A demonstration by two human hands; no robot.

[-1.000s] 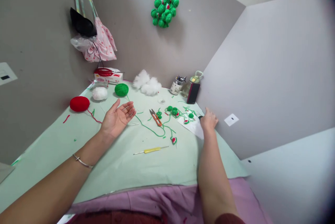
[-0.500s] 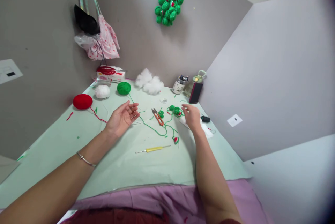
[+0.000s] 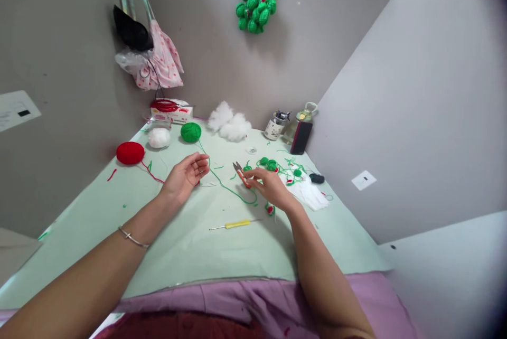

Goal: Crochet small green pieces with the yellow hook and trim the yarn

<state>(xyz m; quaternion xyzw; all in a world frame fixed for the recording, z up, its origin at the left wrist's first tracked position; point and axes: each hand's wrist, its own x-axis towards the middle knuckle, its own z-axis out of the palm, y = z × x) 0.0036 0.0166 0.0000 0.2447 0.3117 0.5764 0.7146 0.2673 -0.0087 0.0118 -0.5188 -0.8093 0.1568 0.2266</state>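
Red side: We see a round red yarn ball [image 3: 130, 153] on the pale green surface [image 3: 178, 260], its strand running toward our left hand [image 3: 185, 176].
White ball: Our fluffy white yarn ball [image 3: 159, 138] sits just right of the red one.
Left hand: We hold it palm up above the surface, fingers open and loosely curled.
Green ball: Our round green yarn ball [image 3: 190, 132] lies beyond that hand, its strand trailing rightward.
Middle: White fluffy stuffing [image 3: 233, 126] lies at the back; nearer us is a yellow-handled metal crochet hook [image 3: 237, 224].
Snips: Our orange-handled metal thread snips [image 3: 240, 170] lie between our hands, dark blades pointing away from us.
Right hand: Our right hand [image 3: 273, 188] is palm down, fingers at the orange handle; we cannot tell whether they grip it.
Right side: Small green-and-red crocheted pieces [image 3: 271, 165] lie near a black oval object [image 3: 317, 178].
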